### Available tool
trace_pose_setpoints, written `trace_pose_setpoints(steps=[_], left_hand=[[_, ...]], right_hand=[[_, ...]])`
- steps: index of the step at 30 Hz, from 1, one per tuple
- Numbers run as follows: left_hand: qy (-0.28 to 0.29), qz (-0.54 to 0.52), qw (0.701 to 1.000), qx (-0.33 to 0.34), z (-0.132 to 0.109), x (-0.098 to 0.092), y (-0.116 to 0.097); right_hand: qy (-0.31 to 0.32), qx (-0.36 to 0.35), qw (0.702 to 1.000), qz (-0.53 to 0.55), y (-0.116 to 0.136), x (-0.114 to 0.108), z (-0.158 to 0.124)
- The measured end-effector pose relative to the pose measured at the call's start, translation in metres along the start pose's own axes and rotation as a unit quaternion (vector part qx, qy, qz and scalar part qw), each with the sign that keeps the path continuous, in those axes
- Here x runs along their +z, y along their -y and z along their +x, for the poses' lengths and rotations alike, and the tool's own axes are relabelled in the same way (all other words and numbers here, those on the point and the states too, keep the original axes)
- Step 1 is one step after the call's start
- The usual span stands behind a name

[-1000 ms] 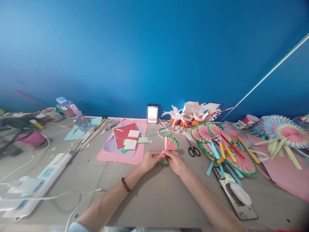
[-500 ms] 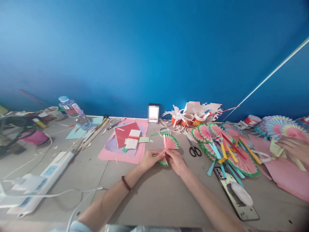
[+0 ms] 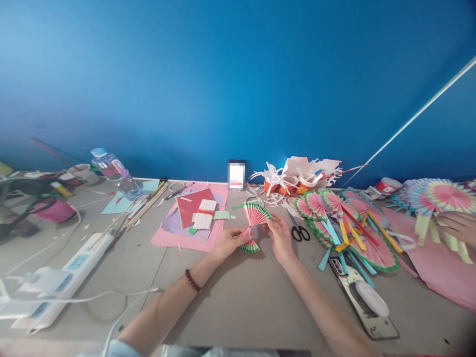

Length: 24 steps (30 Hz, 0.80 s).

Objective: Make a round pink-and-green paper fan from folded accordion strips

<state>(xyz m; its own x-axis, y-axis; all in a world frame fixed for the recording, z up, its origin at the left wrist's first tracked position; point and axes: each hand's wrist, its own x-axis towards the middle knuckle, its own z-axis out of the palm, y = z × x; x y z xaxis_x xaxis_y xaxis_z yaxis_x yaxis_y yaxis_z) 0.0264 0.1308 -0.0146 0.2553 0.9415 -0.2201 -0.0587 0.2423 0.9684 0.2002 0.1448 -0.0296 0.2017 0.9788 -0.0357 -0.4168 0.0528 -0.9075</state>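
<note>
A pleated pink paper fan with green edges (image 3: 256, 215) stands above the table, pinched narrow at its middle so both ends flare out like a bow. My left hand (image 3: 227, 244) is closed on it near that narrow middle, thumb on the near side. At the right edge of the upper flare is my right hand (image 3: 279, 237), its curled fingertips on the pleats' outer corner; the exact grip is partly hidden. Black-handled scissors (image 3: 300, 233) lie just right of my right hand. Left of my left hand is a white packet bound with a red band (image 3: 205, 214).
Pink and purple paper sheets (image 3: 163, 238) lie left of centre. Finished paper fans with ribbons (image 3: 375, 248) are heaped at right, beside a phone (image 3: 375, 317). A co-worker's hand (image 3: 459, 225) is at far right. A power strip (image 3: 70, 277) and bottle (image 3: 115, 171) stand left.
My right hand has moved from the fan's middle to the right edge of its upper flare. The fan has tilted slightly left. The co-worker's hand has shifted right.
</note>
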Motion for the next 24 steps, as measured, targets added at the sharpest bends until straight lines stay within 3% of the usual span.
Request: trace_pose_setpoints(steps=[6, 10, 13, 18, 24], left_hand=[[-0.016, -0.034, 0.999, -0.003, 0.001, 0.001, -0.002], [-0.022, -0.050, 0.998, 0.002, 0.000, 0.000, -0.007], [-0.014, -0.067, 0.998, 0.007, 0.000, -0.002, -0.008], [0.000, -0.067, 0.998, -0.007, 0.001, -0.006, -0.006], [0.044, -0.084, 0.995, -0.018, 0.004, -0.005, 0.002]], right_hand=[[0.007, -0.068, 0.995, -0.079, -0.001, -0.005, 0.000], [0.027, -0.131, 0.976, -0.173, -0.001, -0.009, 0.002], [0.033, -0.206, 0.943, -0.259, 0.002, -0.012, 0.003], [0.050, -0.342, 0.857, -0.382, 0.011, -0.012, 0.003], [0.060, -0.344, 0.840, -0.415, 0.014, -0.011, 0.000]])
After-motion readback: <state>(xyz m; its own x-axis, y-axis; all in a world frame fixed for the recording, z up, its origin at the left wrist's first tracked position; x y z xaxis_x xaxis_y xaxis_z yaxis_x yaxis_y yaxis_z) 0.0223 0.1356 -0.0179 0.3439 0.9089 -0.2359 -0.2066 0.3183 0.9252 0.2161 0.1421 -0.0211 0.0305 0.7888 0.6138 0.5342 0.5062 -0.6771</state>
